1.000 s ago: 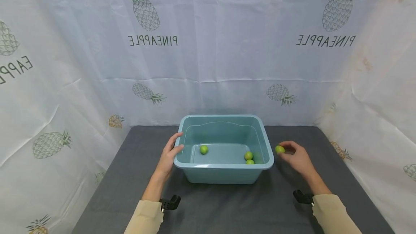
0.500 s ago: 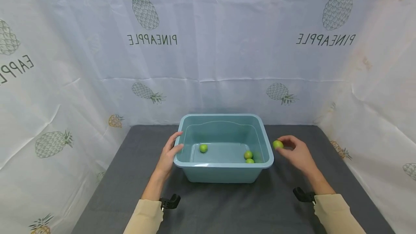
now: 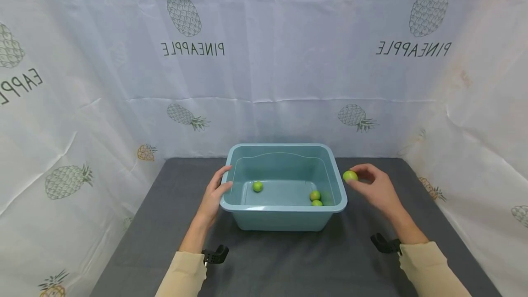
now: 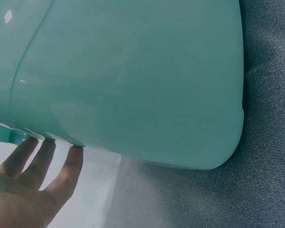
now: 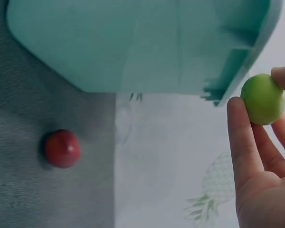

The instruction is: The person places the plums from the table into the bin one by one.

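Observation:
A light blue plastic basin (image 3: pixel 280 220) stands on the dark cloth. Inside it lie a lime (image 3: pixel 257 186) at the left, plus a second lime (image 3: pixel 315 195) and a third lime (image 3: pixel 316 203) together at the right. My left hand (image 3: pixel 212 198) holds the basin's left rim, thumb and forefinger over it; other fingertips touch below the rim in the left wrist view. Right of the basin, my right hand (image 3: pixel 377 189) pinches another lime (image 5: pixel 263 99) between thumb and fingers, raised near the right rim. A red round fruit (image 5: pixel 62 148) rests on the cloth in the right wrist view.
The dark grey cloth (image 3: pixel 280 265) covers the table. White curtains (image 3: pixel 280 58) printed with pineapples hang behind and at both sides, close to the basin's back. In the head view, the red fruit does not show.
My right hand has lifted the lime from beside the basin, upward and slightly left toward the right rim. The left hand and the basin have stayed in place.

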Demonstrator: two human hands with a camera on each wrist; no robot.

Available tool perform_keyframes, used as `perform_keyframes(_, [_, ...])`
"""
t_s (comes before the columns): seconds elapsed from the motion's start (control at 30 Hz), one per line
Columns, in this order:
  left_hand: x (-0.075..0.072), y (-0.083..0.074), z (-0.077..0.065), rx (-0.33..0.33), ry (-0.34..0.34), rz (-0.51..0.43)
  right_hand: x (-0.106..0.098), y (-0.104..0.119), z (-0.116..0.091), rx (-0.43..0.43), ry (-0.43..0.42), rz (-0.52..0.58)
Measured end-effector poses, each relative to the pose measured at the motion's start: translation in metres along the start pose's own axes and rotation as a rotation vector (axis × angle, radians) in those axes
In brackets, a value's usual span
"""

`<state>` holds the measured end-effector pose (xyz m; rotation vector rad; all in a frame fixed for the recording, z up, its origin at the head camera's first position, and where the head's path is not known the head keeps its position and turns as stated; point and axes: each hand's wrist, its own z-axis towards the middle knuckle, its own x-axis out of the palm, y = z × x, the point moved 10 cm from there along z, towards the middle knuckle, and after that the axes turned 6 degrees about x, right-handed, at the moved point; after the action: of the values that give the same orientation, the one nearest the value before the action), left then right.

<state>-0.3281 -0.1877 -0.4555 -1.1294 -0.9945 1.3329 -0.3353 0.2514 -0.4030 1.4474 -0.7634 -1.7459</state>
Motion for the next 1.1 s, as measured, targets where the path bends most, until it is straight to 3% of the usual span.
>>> perform_keyframes(0.2, [0.0, 0.0, 0.0, -0.003, 0.003, 0.005, -0.001, 0.021, 0.003, -0.031, 0.014, 0.016])
perform_keyframes(0.9, [-0.001, 0.002, -0.001, 0.009, 0.006, -0.011, 0.017, 0.102, 0.011, -0.049, 0.217, 0.093])
perform_keyframes(1.1, [0.0, 0.002, 0.0, 0.007, 0.002, -0.009, 0.023, 0.125, 0.018, -0.099, 0.235, 0.102])
